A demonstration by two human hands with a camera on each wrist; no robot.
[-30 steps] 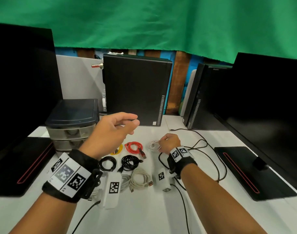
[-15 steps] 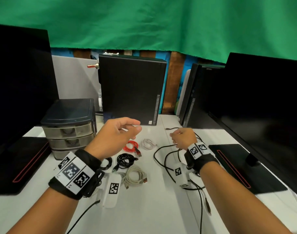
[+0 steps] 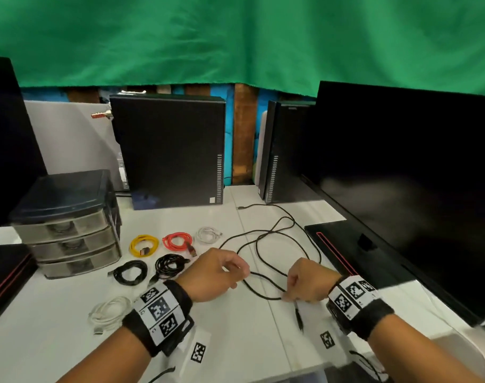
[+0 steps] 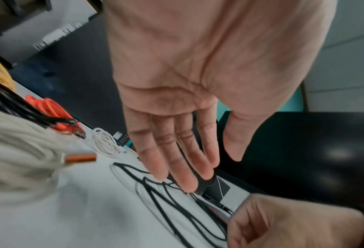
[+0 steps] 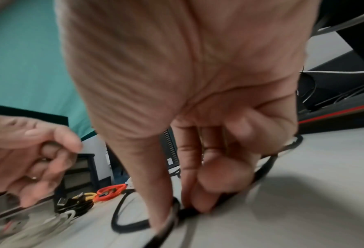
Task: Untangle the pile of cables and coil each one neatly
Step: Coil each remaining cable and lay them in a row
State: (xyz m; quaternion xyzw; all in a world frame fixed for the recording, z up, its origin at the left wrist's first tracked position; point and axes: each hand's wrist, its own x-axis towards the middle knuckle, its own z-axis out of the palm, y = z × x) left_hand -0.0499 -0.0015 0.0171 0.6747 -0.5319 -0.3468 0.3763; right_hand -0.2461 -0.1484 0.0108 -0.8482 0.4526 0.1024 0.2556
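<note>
White desk surface is bounded by two computer towers at the rear, a drawer unit on the left and a monitor with its base on the right; the near centre strip is bare. Six coiled cables lie grouped between the drawer unit and the hands. The loose black cable sprawls in open loops from the rear tower toward the near edge. Right hand pinches this cable near its plug end, fingertips at the desk. Left hand is empty, fingers extended and relaxed above the loops. Since 0.5 s ago, the left hand has dropped low beside the right, and the right has drawn nearer.
</note>
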